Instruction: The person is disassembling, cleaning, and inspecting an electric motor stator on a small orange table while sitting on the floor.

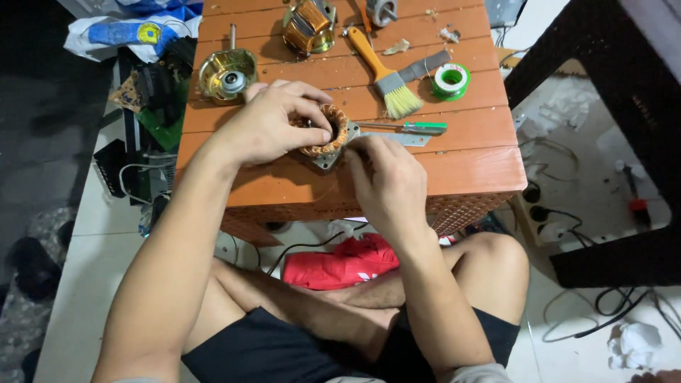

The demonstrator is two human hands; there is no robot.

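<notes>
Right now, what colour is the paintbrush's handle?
Orange, on the paintbrush; the head view shows it.

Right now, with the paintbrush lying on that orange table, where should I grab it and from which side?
Grip the paintbrush by its orange handle, probably coming from the table's far side: the handle points that way and lies bare, while the bristles point toward the hands at the copper-wound stator.

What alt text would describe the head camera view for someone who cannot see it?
Both hands, left hand and right hand, grip a copper-wound motor stator on an orange wooden table. Nearby lie a paintbrush, a green-handled screwdriver and a green solder spool.
</notes>
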